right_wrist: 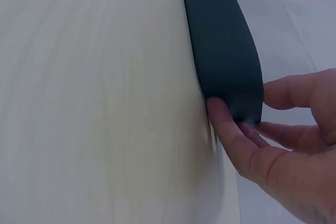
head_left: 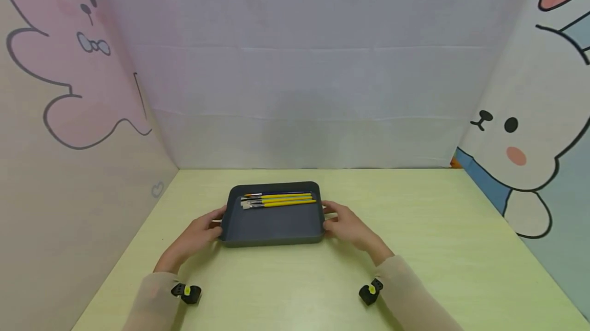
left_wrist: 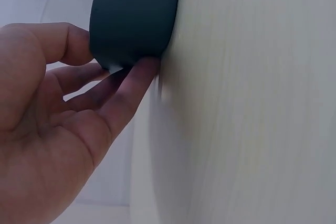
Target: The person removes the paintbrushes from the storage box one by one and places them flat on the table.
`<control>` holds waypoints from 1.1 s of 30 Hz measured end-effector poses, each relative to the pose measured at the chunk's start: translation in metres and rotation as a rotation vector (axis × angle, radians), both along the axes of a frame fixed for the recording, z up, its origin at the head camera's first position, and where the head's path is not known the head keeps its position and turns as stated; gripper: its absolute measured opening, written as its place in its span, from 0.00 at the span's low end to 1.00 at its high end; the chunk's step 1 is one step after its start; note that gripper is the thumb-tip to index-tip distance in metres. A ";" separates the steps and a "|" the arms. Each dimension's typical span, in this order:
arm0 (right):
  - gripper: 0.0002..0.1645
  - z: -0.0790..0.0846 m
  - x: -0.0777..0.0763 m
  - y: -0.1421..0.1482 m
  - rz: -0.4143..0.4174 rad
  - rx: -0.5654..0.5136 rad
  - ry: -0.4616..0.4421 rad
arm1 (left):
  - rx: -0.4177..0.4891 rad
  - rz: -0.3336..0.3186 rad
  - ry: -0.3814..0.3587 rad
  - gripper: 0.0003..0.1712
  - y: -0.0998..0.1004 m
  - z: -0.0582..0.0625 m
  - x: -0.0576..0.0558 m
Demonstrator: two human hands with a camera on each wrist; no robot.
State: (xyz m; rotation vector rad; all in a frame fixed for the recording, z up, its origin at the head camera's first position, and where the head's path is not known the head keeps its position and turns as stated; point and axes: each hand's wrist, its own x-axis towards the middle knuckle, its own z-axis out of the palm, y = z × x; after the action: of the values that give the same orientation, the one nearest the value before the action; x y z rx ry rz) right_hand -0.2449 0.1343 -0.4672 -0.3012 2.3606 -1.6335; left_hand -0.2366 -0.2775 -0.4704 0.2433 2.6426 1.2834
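Note:
A dark grey rectangular tray (head_left: 276, 226) sits on the table in the head view. Several flat paintbrushes (head_left: 290, 202) with yellow handles lie along its far half, bristles to the left, and a thinner brush with a dark blue handle (head_left: 290, 193) lies behind them. My left hand (head_left: 195, 238) grips the tray's left end; its wrist view shows thumb and fingertips on the tray's wall (left_wrist: 134, 14), one finger at the bottom edge. At the opposite end my right hand (head_left: 348, 226) holds the tray likewise, fingertips on the wall (right_wrist: 226, 40) and lower edge.
The pale wooden table (head_left: 438, 249) extends around the tray. A light cloth backdrop (head_left: 295, 90) closes off the far edge. Printed side panels stand left and right, one with a pink animal (head_left: 92, 105), the other with a white rabbit (head_left: 521, 126).

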 end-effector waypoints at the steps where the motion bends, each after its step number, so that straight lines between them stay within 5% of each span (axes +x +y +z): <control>1: 0.39 0.000 0.001 0.002 0.001 0.004 0.001 | 0.000 -0.002 0.003 0.39 0.002 0.000 0.000; 33: 0.40 0.005 0.028 0.056 0.051 0.019 0.009 | 0.060 -0.012 0.003 0.39 0.058 0.004 0.017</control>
State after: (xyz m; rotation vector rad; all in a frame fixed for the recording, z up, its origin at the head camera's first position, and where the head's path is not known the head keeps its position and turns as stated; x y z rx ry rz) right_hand -0.2167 0.1907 -0.4619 -0.3626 2.3541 -1.5892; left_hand -0.2200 -0.2194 -0.4661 0.2690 2.6038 1.3604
